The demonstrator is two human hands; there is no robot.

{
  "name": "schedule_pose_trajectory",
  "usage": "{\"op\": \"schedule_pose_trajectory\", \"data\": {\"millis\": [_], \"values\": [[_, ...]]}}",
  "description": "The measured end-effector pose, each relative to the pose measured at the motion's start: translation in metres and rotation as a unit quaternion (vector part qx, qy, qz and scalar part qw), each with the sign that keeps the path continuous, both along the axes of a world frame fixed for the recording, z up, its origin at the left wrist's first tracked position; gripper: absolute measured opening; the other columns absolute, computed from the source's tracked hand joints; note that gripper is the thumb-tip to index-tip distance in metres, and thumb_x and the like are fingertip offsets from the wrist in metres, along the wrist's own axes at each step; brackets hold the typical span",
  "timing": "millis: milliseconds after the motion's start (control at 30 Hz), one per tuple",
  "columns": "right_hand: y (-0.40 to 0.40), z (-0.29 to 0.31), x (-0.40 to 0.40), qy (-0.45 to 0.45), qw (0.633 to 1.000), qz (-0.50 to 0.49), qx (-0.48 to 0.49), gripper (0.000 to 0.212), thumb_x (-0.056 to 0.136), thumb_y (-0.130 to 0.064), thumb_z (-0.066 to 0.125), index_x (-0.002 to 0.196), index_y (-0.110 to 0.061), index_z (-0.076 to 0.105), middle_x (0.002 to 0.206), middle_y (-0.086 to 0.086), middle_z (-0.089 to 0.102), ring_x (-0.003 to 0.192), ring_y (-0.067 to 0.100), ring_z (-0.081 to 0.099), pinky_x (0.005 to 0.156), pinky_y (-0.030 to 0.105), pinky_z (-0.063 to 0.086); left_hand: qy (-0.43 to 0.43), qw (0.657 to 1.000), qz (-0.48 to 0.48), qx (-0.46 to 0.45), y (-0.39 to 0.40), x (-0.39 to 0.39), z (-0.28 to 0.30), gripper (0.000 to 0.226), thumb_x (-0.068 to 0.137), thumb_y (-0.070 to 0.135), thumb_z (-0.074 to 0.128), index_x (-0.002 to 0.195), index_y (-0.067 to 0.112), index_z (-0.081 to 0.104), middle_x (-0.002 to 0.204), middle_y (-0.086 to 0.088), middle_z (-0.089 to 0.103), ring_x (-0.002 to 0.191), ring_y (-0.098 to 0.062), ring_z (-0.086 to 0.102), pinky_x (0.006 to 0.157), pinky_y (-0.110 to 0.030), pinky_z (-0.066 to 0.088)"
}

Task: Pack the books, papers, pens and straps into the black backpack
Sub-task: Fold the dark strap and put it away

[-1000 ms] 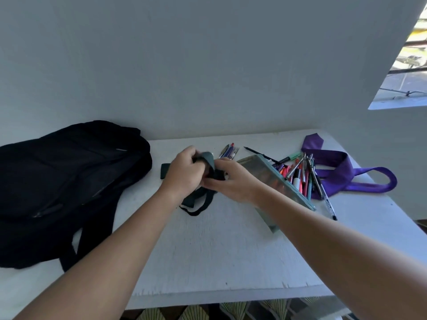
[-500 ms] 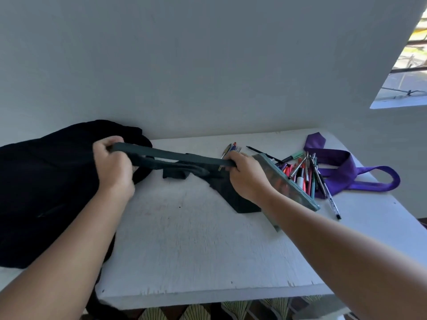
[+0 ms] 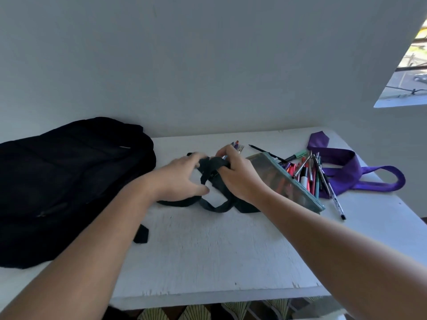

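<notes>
Folding for compact packing: dark grey fabric strap (image 3: 213, 179) gripped by right hand (image 3: 238, 175); left hand (image 3: 182, 179) blurred, grip unclear.

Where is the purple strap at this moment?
In the head view the purple strap lies on the white table's far right corner, just right of the pile of pens.

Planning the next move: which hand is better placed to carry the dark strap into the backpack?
Left, probably. The left hand lies between the strap and the backpack; the right hand grips the strap farther away.
</notes>
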State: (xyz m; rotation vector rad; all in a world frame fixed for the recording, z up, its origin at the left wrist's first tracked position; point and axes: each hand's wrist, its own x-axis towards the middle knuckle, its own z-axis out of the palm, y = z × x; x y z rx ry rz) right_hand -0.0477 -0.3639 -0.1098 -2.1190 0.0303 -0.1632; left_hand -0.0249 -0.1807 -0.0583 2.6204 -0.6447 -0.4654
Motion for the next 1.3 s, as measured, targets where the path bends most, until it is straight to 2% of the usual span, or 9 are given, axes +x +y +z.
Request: {"op": "schedule_pose_trajectory", "data": {"millis": [200,300,467,633,900,1000,1100,1200,1300], "values": [[-0.004,-0.008,0.011,0.029,0.999,-0.027,-0.011,0.033,0.097,-0.005,0.043,0.125,-0.02,0.052,0.115,0.014,0.062,0.088,0.024,0.057,0.072,0.033,0.044,-0.021,0.994,0.024,0.1,0.008,0.017,-0.065,0.018,0.101,0.043,0.054,0.105,0.025,0.059,0.1,0.001,0.067,0.086,-0.016,0.063,0.075,-0.036,0.051],[0.003,-0.019,0.013,0.06,0.988,-0.016,-0.139,0.062,0.094,-0.012,0.053,0.151,-0.025,0.034,0.147,0.014,0.03,0.132,0.034,0.029,0.111,0.039,0.027,-0.007,0.974,0.202,-0.102,0.015,0.029,-0.077,0.023,0.106,0.032,0.045,0.099,0.014,0.056,0.084,-0.003,0.061,0.074,-0.02,0.057,0.06,-0.035,0.041],[0.026,-0.024,0.005,-0.054,0.978,0.04,-0.197,0.058,0.09,-0.036,0.069,0.142,-0.032,0.044,0.132,0.002,0.037,0.122,0.026,0.035,0.109,0.042,0.031,0.258,0.579,0.49,-0.599,0.02,0.056,-0.059,0.03,0.105,0.017,0.043,0.125,0.009,0.064,0.101,-0.013,0.074,0.086,-0.028,0.072,0.068,-0.039,0.057],[0.06,-0.024,-0.007,0.137,0.962,0.207,-0.118,0.062,0.088,-0.068,0.066,0.133,-0.026,0.056,0.113,-0.009,0.068,0.1,0.013,0.065,0.085,0.031,0.053,0.28,0.474,0.475,-0.686,0.007,0.05,-0.038,0.046,0.11,0.015,0.022,0.152,0.01,0.041,0.146,-0.016,0.054,0.132,-0.038,0.054,0.094,-0.056,0.044],[0.077,-0.037,-0.007,0.033,0.991,-0.012,0.128,0.075,0.082,-0.058,0.08,0.133,-0.029,0.034,0.124,-0.006,0.053,0.109,0.009,0.058,0.093,0.03,0.053,0.309,0.433,0.416,-0.737,-0.001,0.023,0.008,0.029,0.105,0.006,0.035,0.082,0.005,0.053,0.067,-0.007,0.054,0.056,-0.019,0.056,0.058,-0.033,0.056],[0.074,-0.024,-0.004,-0.013,0.992,0.051,0.117,0.027,0.095,-0.038,0.073,0.116,-0.026,0.062,0.111,-0.016,0.069,0.106,0.001,0.064,0.095,0.029,0.053,0.32,0.438,0.41,-0.733,-0.006,0.016,0.013,0.037,0.106,0.018,0.047,0.07,0.013,0.04,0.053,0.002,0.035,0.044,-0.011,0.036,0.058,-0.022,0.048],[0.065,-0.018,-0.006,-0.058,0.997,0.041,0.041,0.006,0.1,-0.03,0.063,0.104,-0.026,0.067,0.106,-0.016,0.067,0.104,0.002,0.062,0.089,0.028,0.049,0.255,0.473,0.437,-0.721,0.007,0.014,0.02,0.027,0.104,0.026,0.055,0.082,0.012,0.052,0.056,0.0,0.057,0.061,-0.013,0.056,0.067,-0.026,0.051],[0.058,-0.019,-0.008,0.002,0.991,0.08,0.111,0.045,0.094,-0.04,0.074,0.131,-0.031,0.049,0.125,-0.014,0.059,0.113,0.002,0.061,0.095,0.029,0.052,0.242,0.467,0.443,-0.726,0.019,0.015,0.027,0.018,0.103,0.023,0.059,0.089,0.011,0.058,0.079,-0.002,0.063,0.071,-0.015,0.064,0.057,-0.03,0.049],[0.067,-0.023,-0.007,0.038,0.982,0.133,0.131,0.071,0.084,-0.048,0.083,0.142,-0.041,0.042,0.134,-0.01,0.06,0.123,0.008,0.06,0.105,0.033,0.051,0.28,0.535,0.429,-0.672,0.002,0.005,0.025,0.028,0.096,0.022,0.07,0.078,0.011,0.052,0.066,0.0,0.053,0.056,-0.013,0.053,0.046,-0.021,0.045]]}}
